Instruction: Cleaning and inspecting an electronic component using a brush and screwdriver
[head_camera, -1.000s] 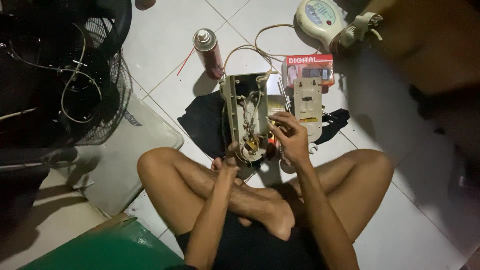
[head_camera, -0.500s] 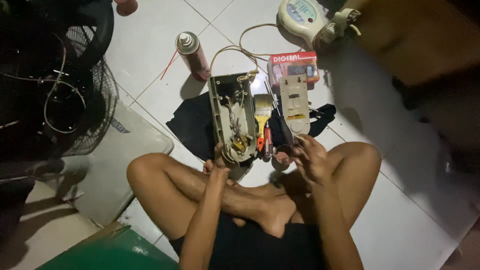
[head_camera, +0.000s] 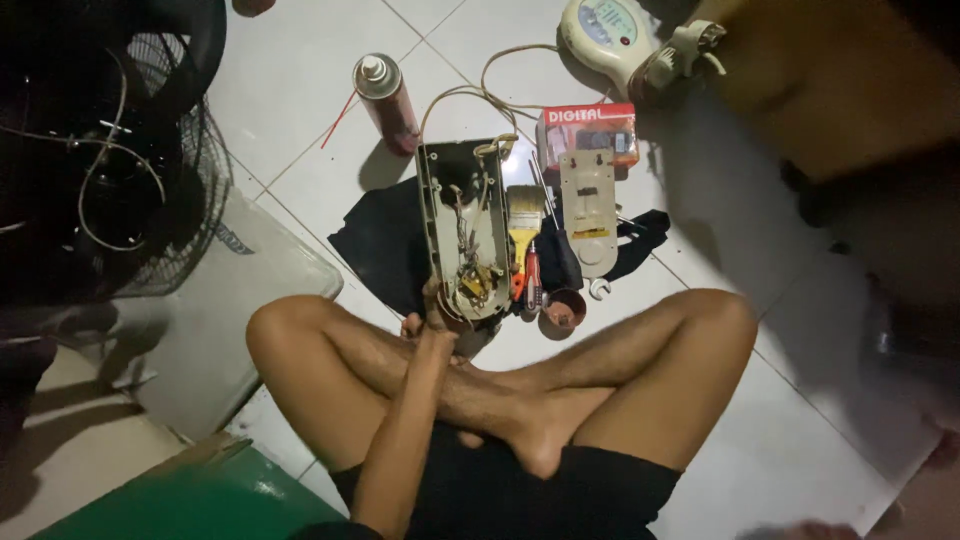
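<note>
Sitting cross-legged on the tiled floor (head_camera: 300, 90), the person steadies an opened beige casing (head_camera: 465, 230) on a black cloth (head_camera: 380, 245). At its lower end the left hand (head_camera: 435, 318) curls closed around it, fingers half hidden behind the shell. No right hand shows. A fan guard (head_camera: 110, 170) is cut off at the left. Behind sit a red-and-white box (head_camera: 588, 125), partly covered by a beige cover plate (head_camera: 588, 205), and a red spray can (head_camera: 388, 100).

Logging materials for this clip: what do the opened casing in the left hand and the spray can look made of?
Opened casing: apparently moulded plastic, matte beige-grey, with wiring inside; left hand grips its near end. Spray can: probably metal, glossy red body, shiny silver top.
</note>
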